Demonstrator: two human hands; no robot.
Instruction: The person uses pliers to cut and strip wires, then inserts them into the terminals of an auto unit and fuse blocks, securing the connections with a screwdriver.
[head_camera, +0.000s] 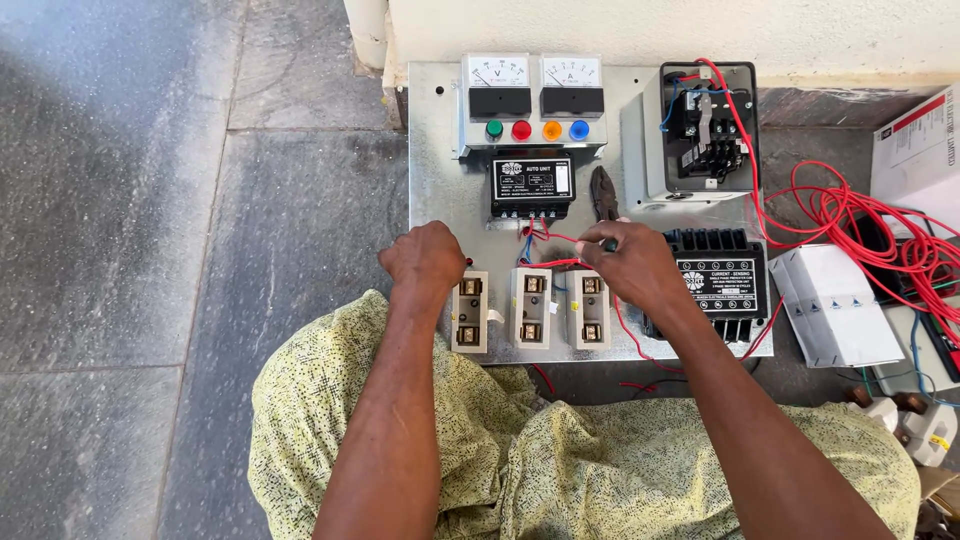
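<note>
A grey stone floor is carrying a flat galvanised metal panel (440, 150), leaning toward a pale wall. The left hand (425, 262) is closing into a loose fist at the panel's near left edge, just beside the left of three white ceramic fuse holders (470, 311); what it grips, I cannot tell. The right hand (635, 268) is pinching a thin red wire (556, 263) above the middle white fuse holder (531, 306), below the black rectangular control unit (532, 186). Black-handled pliers (604, 194) are lying just beyond the fingers. The wire could be slipping from the pinch or snagging the neighbouring blue lead, and the loose red coil (860, 225) off the right edge could be dragging it aside.
</note>
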